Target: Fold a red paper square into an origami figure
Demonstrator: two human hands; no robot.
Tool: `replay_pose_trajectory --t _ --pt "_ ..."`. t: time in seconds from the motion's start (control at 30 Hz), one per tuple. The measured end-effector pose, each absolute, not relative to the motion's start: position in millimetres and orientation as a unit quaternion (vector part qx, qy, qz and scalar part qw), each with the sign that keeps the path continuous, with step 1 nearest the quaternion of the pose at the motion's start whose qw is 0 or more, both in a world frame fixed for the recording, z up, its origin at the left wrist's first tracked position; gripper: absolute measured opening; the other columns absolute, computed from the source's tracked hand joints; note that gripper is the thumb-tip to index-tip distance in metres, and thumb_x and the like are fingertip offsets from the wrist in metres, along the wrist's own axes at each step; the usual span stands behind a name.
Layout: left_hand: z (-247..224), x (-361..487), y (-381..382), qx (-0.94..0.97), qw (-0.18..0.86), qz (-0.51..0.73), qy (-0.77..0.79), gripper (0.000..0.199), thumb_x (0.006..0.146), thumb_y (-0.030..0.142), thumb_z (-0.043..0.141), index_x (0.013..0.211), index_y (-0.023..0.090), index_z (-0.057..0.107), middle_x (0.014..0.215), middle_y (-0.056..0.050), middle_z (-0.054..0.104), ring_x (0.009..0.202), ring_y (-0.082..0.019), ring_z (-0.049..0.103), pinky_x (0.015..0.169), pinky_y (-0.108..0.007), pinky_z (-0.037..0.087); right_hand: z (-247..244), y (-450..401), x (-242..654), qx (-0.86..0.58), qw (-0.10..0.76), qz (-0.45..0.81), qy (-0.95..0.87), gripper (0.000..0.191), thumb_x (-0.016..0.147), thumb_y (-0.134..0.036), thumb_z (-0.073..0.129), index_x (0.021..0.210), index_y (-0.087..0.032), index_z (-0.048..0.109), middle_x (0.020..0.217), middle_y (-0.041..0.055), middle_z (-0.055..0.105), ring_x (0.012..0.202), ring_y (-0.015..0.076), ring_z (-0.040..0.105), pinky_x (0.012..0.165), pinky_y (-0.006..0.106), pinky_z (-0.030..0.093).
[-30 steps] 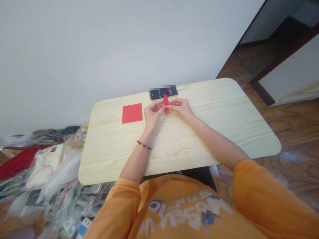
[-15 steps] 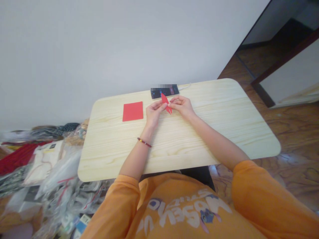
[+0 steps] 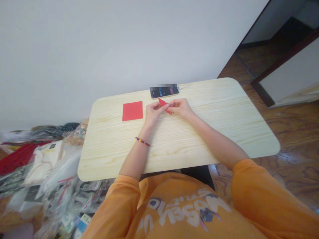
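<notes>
Head view, left to right: a heap of plastic bags and red fabric rises against the left edge of a pale pine table. A red paper square lies flat just beside the left hand, which has a beaded bracelet at its wrist. The left hand and right hand are together, pinching a folded red paper piece between their fingertips, just below a black smartphone. The phone's top is blurred and its screen unreadable. A white cable leaves it rightward. The tabletop extends well past the right hand to its rounded corner. The white print on the orange sweatshirt appears upside down.
</notes>
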State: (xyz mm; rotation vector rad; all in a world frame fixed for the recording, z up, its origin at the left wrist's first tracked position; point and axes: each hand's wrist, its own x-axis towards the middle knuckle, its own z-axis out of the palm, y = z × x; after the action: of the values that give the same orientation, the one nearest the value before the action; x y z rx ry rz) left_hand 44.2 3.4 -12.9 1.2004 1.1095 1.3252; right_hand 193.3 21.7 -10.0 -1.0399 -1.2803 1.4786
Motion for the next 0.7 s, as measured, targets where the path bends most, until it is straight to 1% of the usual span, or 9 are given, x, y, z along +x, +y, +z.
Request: replay_pose_trajectory --t 0.17,0.33,0.53,0.7 --pt "-13.7 41.1 4.9 0.499 0.488 0.545 0.465 0.031 0.060 0.041 0.083 0.075 0.015 0.074 0.075 -0.005 0.073 0.068 -0.015 0.065 0.070 -0.029 0.052 -9.6 21.6 192.7 -0.421 0.448 0.591 -0.522 0.038 0.040 -0.036 0.089 0.063 -0.016 0.067 0.063 0.0015 0.069 0.058 0.0132 0.062 0.061 0.027 0.052" --pt "-12.7 41.0 6.2 0.492 0.439 0.567 0.493 0.025 0.061 0.037 0.082 0.074 0.016 0.074 0.070 -0.004 0.072 0.064 -0.015 0.064 0.063 -0.027 0.051 -10.0 19.7 191.8 -0.406 0.426 0.612 -0.528 0.034 0.045 -0.036 0.087 0.065 -0.016 0.068 0.060 0.0001 0.067 0.055 0.0114 0.059 0.059 0.026 0.049" --pt "-14.7 41.5 7.0 0.489 0.426 0.577 0.496 0.026 0.061 0.036 0.081 0.076 0.016 0.074 0.074 -0.005 0.073 0.065 -0.015 0.064 0.064 -0.027 0.050 -8.3 19.9 194.1 -0.406 0.411 0.624 -0.526 0.034 0.045 -0.038 0.088 0.062 -0.015 0.069 0.056 0.0006 0.066 0.053 0.0107 0.057 0.056 0.025 0.046" --pt "-15.2 37.0 9.7 0.486 0.420 0.581 0.500 0.026 0.062 0.038 0.081 0.075 0.017 0.073 0.072 -0.003 0.072 0.065 -0.014 0.063 0.064 -0.027 0.049 -11.6 21.2 195.0 -0.407 0.400 0.638 -0.517 0.038 0.045 -0.042 0.088 0.064 -0.015 0.069 0.058 0.0017 0.068 0.054 0.0103 0.059 0.056 0.024 0.046"
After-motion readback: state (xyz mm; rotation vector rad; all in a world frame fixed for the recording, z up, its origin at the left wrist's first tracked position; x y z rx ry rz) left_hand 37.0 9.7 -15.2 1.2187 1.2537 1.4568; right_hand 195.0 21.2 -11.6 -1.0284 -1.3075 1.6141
